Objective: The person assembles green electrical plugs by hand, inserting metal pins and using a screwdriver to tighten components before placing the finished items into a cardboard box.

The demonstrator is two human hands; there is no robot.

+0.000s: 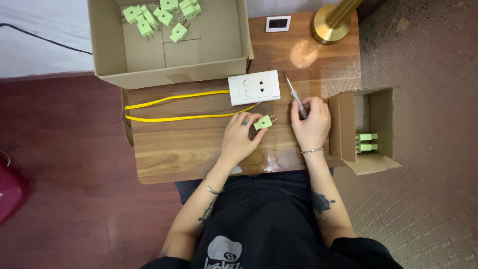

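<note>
Your left hand (pixel 239 134) pinches a green plug (pixel 263 122) just below the white socket plate (pixel 254 87), prongs pointing right. Your right hand (pixel 311 122), below and right of that plate, closes its fingers around a screwdriver (pixel 295 94). Yellow wire (pixel 174 107) runs left from the plate; a box of green plugs (pixel 169 45) sits above it.

We get a sharp, evenly lit overhead view, warm and a touch dim at the edges. A bright glare spot sits on the glossy desk (pixel 304 53) beside the brass lamp base (pixel 330 24), with more sheen near its front edge. Shadows stay soft.
</note>
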